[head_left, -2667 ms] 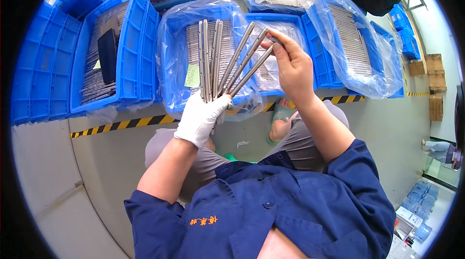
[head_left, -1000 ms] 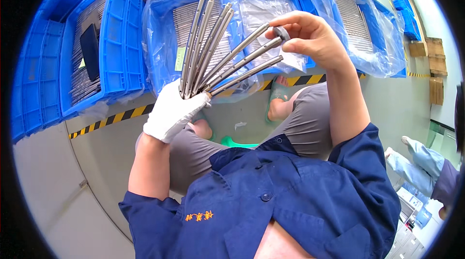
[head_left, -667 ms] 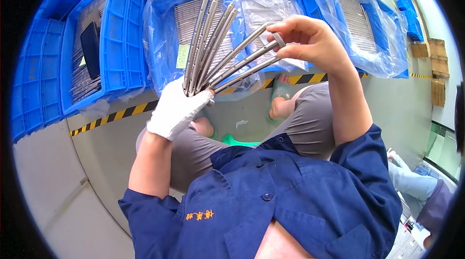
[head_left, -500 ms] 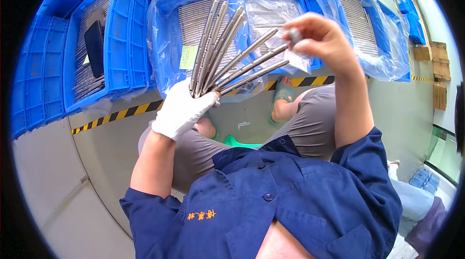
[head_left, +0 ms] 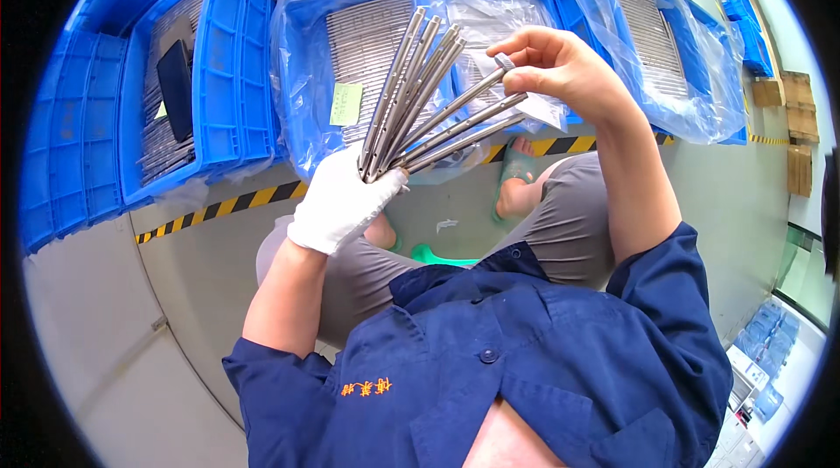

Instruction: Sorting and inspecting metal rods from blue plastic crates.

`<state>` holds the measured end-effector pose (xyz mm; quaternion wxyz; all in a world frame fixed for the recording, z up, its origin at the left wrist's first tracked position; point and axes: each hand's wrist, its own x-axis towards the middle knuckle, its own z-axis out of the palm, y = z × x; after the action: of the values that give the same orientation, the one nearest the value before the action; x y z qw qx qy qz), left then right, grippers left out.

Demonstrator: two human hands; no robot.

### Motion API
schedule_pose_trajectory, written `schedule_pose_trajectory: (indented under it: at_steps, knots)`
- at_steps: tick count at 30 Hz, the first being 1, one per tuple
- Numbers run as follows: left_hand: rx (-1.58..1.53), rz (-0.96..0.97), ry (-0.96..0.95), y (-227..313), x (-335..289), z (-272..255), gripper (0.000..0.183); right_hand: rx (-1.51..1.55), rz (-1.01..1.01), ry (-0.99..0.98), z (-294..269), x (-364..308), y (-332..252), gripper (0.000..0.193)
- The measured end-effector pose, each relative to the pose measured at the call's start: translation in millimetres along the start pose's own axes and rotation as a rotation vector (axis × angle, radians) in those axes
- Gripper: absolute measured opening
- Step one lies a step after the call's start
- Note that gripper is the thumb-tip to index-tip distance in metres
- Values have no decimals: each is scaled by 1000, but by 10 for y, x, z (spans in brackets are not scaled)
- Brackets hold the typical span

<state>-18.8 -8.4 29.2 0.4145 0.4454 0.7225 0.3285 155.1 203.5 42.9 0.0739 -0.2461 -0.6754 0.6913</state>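
My left hand (head_left: 339,206), in a white glove, is closed around the lower ends of a fan of slim metal rods (head_left: 404,92). Small holes show along some of the rods, and their upper ends spread apart. With thumb and fingers, my bare right hand (head_left: 560,70) pinches a small grey round piece (head_left: 504,61). That piece sits at the upper end of one rod, touching it; whether it is a gauge or a cap I cannot tell. Two other rods point just below my right hand's fingers.
Ahead stands a blue crate (head_left: 302,131) lined with clear plastic, holding stacked rods and a pale green note (head_left: 346,104). A dark phone (head_left: 173,87) lies in the left crate. More lined crates stand at right. Striped tape (head_left: 219,210) crosses the floor.
My right hand has brought the small grey piece left onto a rod's end. The bundle has shifted slightly right and down. A person at the lower right has left the view.
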Motion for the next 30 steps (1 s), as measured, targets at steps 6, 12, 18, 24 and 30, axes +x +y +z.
schedule_pose_trajectory:
  at_steps: [6, 12, 18, 24, 30]
  knots:
    - [-129, -113, -9, -13, 13, -15, 19, 63, 18, 12, -32, 17, 98, 31]
    - [-468, -246, -63, 6, -2, -38, 17, 125, 21, 6, -63, -6, 102, 31]
    - [-528, -201, -88, -6, -24, -34, 24, 132, -41, 121, -238, -45, 64, 30]
    - [-589, -184, -235, 101, -60, 12, 40, 232, -71, -145, -62, 47, 92, 40]
    - [-574, -234, -295, 40, -65, -20, 37, 177, -56, -116, -64, -18, 36, 40]
